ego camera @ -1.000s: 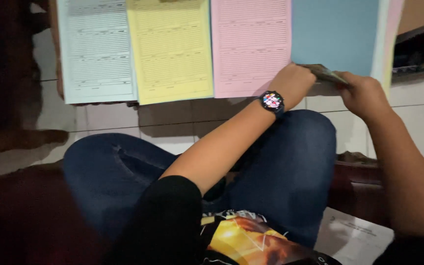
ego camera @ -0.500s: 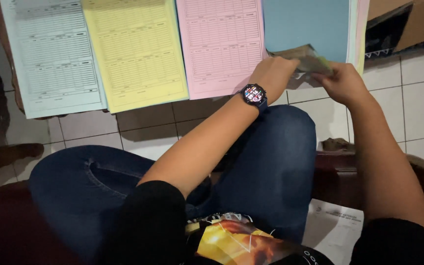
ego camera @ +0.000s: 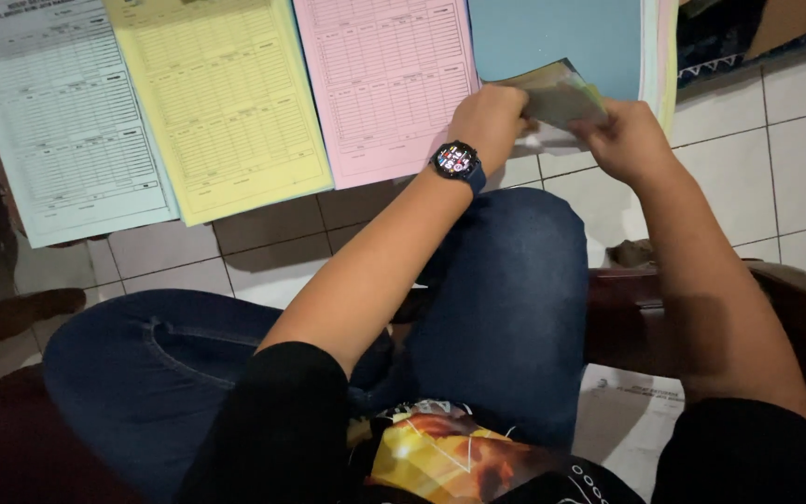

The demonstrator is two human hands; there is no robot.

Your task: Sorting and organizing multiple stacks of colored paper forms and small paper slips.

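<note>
Paper sheets [ego camera: 557,93] (a thin stack) are pinched by left hand [ego camera: 489,117] and right hand [ego camera: 625,140]; creasing or slipping could follow.

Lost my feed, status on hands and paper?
Left hand and right hand both gripping small paper bundle. Bundle held above blue sheet. Nothing in the way.

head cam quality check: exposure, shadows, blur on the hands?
Head view: uneven light, with the paper stacks and floor tiles bright up top, and the lap and lower corners falling into deep shadow. The left hand and right hand are fairly sharp, both closed in a grip on the small bundle of sheets, which looks slightly soft. Stack shadows fall on the tiles beneath; no glare.
</note>
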